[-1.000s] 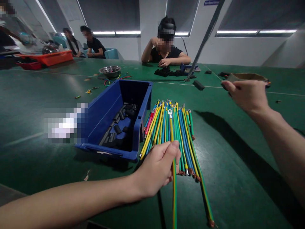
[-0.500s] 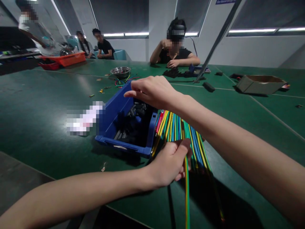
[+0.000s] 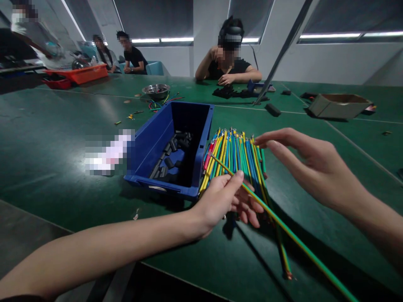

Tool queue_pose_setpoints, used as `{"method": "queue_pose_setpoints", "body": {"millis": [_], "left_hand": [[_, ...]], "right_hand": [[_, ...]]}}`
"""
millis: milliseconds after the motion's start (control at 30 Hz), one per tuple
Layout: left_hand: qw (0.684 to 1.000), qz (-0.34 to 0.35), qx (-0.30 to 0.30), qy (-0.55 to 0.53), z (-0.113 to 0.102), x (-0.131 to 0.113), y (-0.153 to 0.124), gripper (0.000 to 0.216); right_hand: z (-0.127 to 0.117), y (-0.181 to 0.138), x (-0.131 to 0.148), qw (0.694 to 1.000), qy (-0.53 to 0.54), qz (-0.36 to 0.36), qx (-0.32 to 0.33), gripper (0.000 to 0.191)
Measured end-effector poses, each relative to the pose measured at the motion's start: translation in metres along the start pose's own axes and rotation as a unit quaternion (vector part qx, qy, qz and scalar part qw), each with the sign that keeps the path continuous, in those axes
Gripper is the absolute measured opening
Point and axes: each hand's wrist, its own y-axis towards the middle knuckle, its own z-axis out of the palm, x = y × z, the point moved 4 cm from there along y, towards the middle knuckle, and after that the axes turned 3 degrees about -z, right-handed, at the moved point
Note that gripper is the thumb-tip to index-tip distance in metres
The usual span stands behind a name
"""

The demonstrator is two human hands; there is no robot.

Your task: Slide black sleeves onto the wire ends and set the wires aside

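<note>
My left hand (image 3: 225,200) pinches one long yellow-green wire (image 3: 283,230) between thumb and fingers and holds it lifted, slanting from the bundle toward the lower right. Beneath it lies a bundle of coloured wires (image 3: 237,157) with metal lugs at the far ends, flat on the green table (image 3: 63,138). My right hand (image 3: 310,165) hovers just right of the bundle, fingers spread and pointing left, with nothing in it. A blue plastic bin (image 3: 176,147) holding several short black tubes (image 3: 171,153) stands left of the wires.
A person sits across the table with black parts (image 3: 228,92) in front of them. A metal bowl (image 3: 155,90) with loose wires, an orange tray (image 3: 80,73), a cardboard box (image 3: 340,105) and a slanted metal pole (image 3: 280,54) stand farther back. More people are at the far left.
My right hand drew back from over the blue bin to the right of the bundle. My left hand swung the single wire so it now slants to the lower right.
</note>
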Motion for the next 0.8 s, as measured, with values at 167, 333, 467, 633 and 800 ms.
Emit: {"method": "queue_pose_setpoints", "body": {"millis": [167, 333, 467, 633, 800], "left_hand": [[1.000, 0.025, 0.000, 0.004, 0.003, -0.001, 0.004, 0.053], [0.993, 0.062, 0.003, 0.097, 0.003, -0.009, 0.005, 0.049], [0.963, 0.107, -0.011, 0.248, 0.007, -0.024, -0.010, 0.043], [0.709, 0.187, 0.010, 0.680, 0.013, -0.027, -0.023, 0.108], [0.647, 0.124, 0.056, 0.750, 0.003, -0.009, -0.016, 0.120]], "right_hand": [[0.004, -0.034, -0.007, 0.987, 0.016, 0.024, 0.157, 0.045], [0.014, -0.051, -0.010, 0.988, -0.027, -0.045, 0.145, 0.039], [-0.008, -0.050, -0.023, 0.980, -0.166, -0.110, 0.028, 0.041], [-0.032, -0.047, -0.057, 0.970, -0.238, -0.043, -0.019, 0.048], [-0.024, -0.046, -0.065, 0.975, -0.223, -0.016, -0.009, 0.047]]}}
